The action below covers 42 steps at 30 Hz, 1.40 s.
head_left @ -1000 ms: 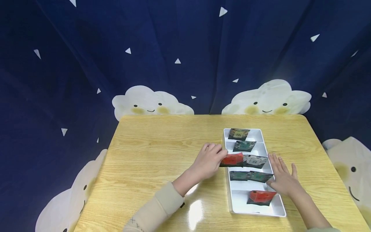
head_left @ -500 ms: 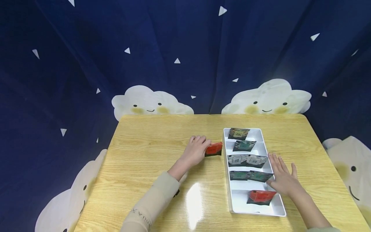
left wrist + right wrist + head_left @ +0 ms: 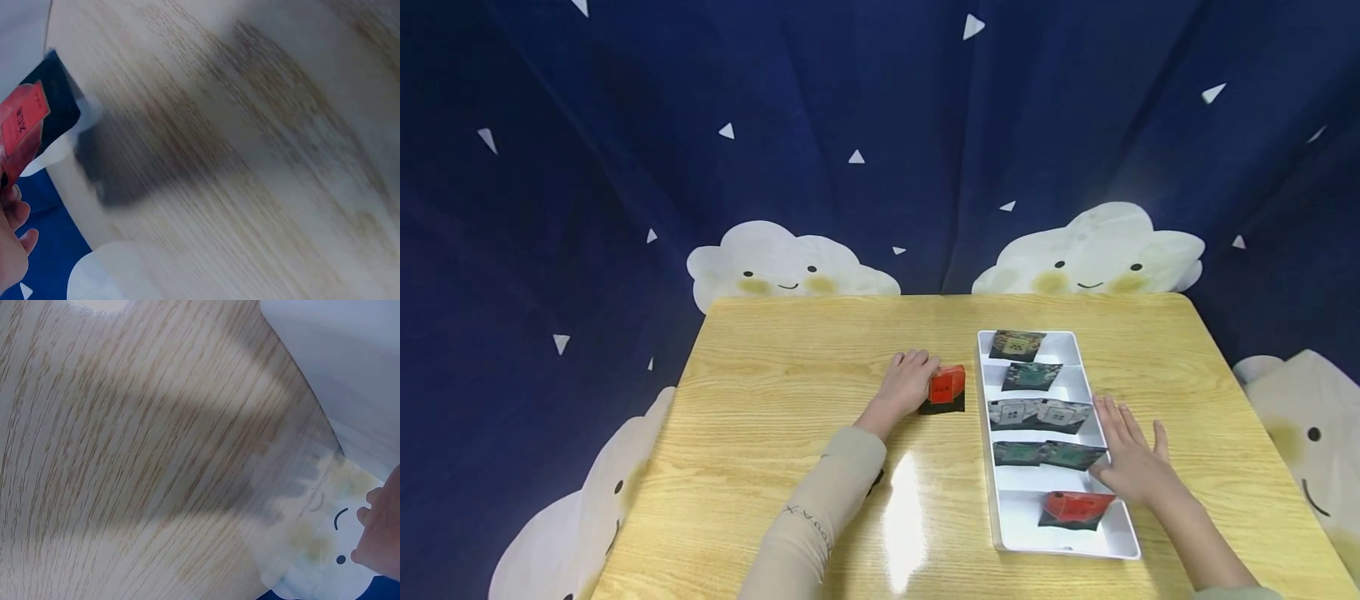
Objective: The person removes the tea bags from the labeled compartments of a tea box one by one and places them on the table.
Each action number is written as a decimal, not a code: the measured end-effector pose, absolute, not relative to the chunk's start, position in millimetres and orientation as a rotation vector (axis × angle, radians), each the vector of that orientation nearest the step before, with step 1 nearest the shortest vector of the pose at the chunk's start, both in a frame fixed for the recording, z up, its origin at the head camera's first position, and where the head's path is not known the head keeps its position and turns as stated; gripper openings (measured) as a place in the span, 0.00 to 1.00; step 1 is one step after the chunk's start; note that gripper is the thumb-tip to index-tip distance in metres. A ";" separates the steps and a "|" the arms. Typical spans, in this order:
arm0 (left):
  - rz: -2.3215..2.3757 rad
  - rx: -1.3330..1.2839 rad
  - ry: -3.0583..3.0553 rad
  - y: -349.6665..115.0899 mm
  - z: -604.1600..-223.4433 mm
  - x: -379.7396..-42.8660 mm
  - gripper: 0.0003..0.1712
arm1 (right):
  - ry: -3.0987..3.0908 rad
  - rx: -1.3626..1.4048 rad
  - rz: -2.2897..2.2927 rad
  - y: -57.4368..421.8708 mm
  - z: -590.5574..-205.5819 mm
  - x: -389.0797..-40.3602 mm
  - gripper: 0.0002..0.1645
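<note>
My left hand [image 3: 904, 381] pinches a red and black packet [image 3: 945, 388] by its left edge, over the table just left of the tray. In the left wrist view the same packet [image 3: 28, 115] tilts at the left edge, with the fingers [image 3: 17, 214] below it. A white tray [image 3: 1067, 546] with cross dividers stands at the right. Along its right side my right hand [image 3: 1135, 462] rests with fingers spread and straight, fingertips at the rim. Standing in the tray are two grey packets [image 3: 1037, 415], several green ones [image 3: 1032, 377], a brownish one [image 3: 1017, 344] and another red one [image 3: 1077, 509].
The wooden table [image 3: 790, 358] spreads left of the tray and narrowly to its right. A dark blue curtain [image 3: 820, 100] with cloud prints hangs behind the table and at both sides.
My left hand has carried the red packet leftward, out from over the tray's middle compartment, uncovering a second grey packet there. The right hand has stayed still.
</note>
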State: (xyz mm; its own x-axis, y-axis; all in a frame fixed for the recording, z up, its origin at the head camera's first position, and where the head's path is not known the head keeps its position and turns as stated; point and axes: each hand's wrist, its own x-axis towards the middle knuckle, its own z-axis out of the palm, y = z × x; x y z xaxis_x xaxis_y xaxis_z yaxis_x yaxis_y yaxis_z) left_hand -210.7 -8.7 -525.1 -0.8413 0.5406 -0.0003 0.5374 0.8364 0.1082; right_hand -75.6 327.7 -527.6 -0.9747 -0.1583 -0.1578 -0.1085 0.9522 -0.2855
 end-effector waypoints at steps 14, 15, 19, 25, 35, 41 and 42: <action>0.025 0.693 2.994 7.2 -551.7 -222.3 0.19 | 2.912 -0.201 -0.425 326.1 -524.4 -75.6 0.63; 0.024 0.678 2.987 7.4 -553.7 -222.0 0.19 | 2.911 -0.199 -0.422 325.7 -524.1 -75.5 0.63; 0.000 0.634 2.973 8.0 -560.1 -220.3 0.19 | 2.907 -0.200 -0.437 323.5 -523.8 -75.2 0.62; -0.030 0.565 2.975 12.0 -565.7 -218.7 0.18 | 2.904 -0.189 -0.438 323.7 -522.8 -76.3 0.62; -0.104 0.493 2.947 23.0 -568.1 -216.8 0.18 | 2.896 -0.184 -0.435 323.1 -521.4 -74.5 0.62; -0.155 0.445 2.988 27.9 -573.5 -214.9 0.17 | 2.901 -0.186 -0.444 322.4 -520.0 -74.4 0.62; -0.154 0.437 2.998 28.5 -574.7 -214.4 0.17 | 2.902 -0.186 -0.446 322.5 -520.3 -74.4 0.62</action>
